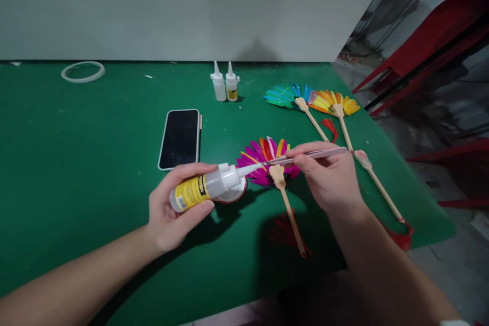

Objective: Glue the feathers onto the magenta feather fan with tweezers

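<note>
My left hand is wrapped round a glue bottle with a yellow label, tilted so its long white nozzle points right. In my right hand is a pair of pink tweezers, pinched between thumb and fingers. The tweezers' tips meet the nozzle's end; whether they hold something small I cannot make out. Just below and behind lies a magenta, red and yellow feather fan with a wooden handle and a red tassel. A small round dish is partly hidden under the bottle.
A phone lies left of the fan. Two small white bottles stand behind it, and a clear ring lies far left. A blue-green fan and a yellow-orange fan lie back right. Red chairs stand beyond the table's right edge.
</note>
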A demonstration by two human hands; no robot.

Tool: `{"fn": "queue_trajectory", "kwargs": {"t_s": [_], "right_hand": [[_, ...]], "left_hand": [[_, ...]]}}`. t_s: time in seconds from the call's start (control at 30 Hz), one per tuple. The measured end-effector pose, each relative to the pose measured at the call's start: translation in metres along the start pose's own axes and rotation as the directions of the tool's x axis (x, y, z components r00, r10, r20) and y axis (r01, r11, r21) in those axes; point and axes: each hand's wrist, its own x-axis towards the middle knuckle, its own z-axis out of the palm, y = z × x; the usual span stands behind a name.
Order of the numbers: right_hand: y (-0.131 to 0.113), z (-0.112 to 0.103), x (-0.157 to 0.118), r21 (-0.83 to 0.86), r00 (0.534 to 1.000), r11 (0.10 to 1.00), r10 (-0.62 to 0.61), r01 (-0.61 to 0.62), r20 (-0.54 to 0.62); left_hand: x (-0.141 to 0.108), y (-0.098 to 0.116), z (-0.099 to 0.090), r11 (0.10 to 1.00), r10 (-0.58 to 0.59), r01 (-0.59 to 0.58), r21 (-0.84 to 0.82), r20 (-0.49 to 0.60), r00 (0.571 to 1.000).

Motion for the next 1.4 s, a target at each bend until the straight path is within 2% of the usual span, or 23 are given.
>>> {"fn": "queue_trajectory", "kwargs": {"t_s": [0.23, 0.63, 0.73, 0.9, 1.1, 1.27, 1.4], "right_hand": [[-0.001, 0.001, -0.001, 0.008, 1.000, 1.000, 0.005, -0.005, -0.004], [0.001, 0.000, 0.000, -0.002, 1.000, 1.000, -0.009, 0.009, 0.001], [0.000, -0.001, 0.001, -0.002, 1.000, 1.000, 0.001, -0.001, -0.006], [-0.003, 0.000, 0.001, 0.114, 0.999, 0.992, 0.051, -0.052, 0.010], [-0.004, -0.001, 0.002, 0.159, 0.998, 0.987, 0.045, -0.038, -0.044], [-0.006, -0.004, 0.002, 0.100, 0.999, 0.994, 0.049, -0.047, -0.016], [-0.007, -0.006, 0.003, 0.138, 0.999, 0.990, 0.041, -0.037, -0.029]], "left_hand": [[-0.001, 0.002, 0.001, 0.998, -0.058, 0.058, -0.039, 0.001, 0.998], [0.003, 0.005, 0.000, 1.000, -0.017, 0.016, 0.023, 0.071, 0.997], [0.001, 0.002, 0.000, 1.000, 0.004, -0.005, 0.021, 0.040, 0.999], [0.000, 0.000, 0.000, 1.000, 0.017, -0.016, 0.020, -0.019, 1.000], [0.006, 0.009, 0.004, 0.998, 0.052, -0.056, 0.033, 0.112, 0.992], [0.004, 0.007, 0.004, 0.996, 0.052, -0.055, 0.072, 0.037, 0.998], [0.006, 0.008, 0.005, 0.992, 0.073, -0.083, 0.100, 0.099, 0.992]]}}
